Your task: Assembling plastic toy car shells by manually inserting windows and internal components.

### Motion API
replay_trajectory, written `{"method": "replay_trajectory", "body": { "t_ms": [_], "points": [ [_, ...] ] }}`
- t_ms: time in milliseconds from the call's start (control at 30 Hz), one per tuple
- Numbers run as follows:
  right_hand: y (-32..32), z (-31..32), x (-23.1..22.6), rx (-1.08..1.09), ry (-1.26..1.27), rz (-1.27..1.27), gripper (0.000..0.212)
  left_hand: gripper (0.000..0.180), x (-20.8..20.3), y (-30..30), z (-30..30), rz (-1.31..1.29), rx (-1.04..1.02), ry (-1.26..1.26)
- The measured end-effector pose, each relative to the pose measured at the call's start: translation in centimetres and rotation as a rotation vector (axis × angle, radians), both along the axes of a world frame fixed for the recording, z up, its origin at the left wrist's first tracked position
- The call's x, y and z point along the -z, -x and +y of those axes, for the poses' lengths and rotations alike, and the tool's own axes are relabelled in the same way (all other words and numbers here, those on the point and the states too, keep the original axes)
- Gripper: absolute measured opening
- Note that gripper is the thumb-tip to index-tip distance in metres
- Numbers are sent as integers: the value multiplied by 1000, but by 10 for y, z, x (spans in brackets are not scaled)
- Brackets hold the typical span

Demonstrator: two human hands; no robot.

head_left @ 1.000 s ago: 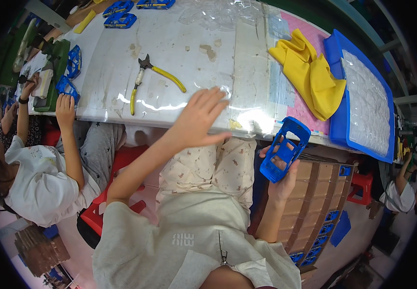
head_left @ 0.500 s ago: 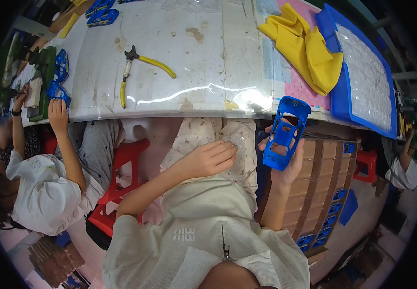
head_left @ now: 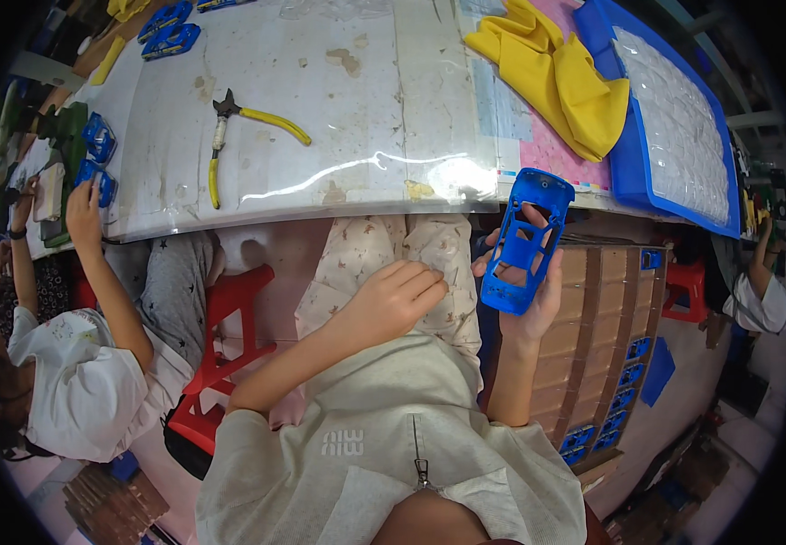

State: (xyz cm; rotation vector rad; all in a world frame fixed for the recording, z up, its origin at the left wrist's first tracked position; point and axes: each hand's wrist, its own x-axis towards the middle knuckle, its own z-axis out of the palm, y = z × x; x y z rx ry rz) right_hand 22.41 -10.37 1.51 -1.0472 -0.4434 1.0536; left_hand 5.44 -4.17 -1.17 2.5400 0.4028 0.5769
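Head view: right hand (head_left: 531,304) clasping upright blue toy-car shell (head_left: 525,241) (long axis toward table (head_left: 338,118)).

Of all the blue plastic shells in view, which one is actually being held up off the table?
The blue shell in the right hand, below the table edge. The others lie on the table at far left or sit stacked in the cardboard box.

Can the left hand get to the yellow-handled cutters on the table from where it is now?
Probably yes: the left hand rests on the lap, holding nothing, and the cutters lie alone on the table ahead.
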Motion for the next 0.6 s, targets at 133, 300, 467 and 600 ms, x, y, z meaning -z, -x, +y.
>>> {"method": "replay_trajectory", "body": {
  "t_ms": [133, 300, 467, 600],
  "points": [
    [0, 0, 6, -27, -59, 98, 54, 17, -30, 1, -1, -327, -194, -302],
    [5, -1, 12, -69, -89, 211, 49, 15, -37, -14, -7, -415, -81, -507],
    [5, 0, 15, -111, -74, 106, 48, 15, -33, -21, -9, -382, -57, -520],
    [6, 0, 13, -89, -87, 66, 46, 14, -31, -23, -9, -336, -27, -538]
  ]
}}
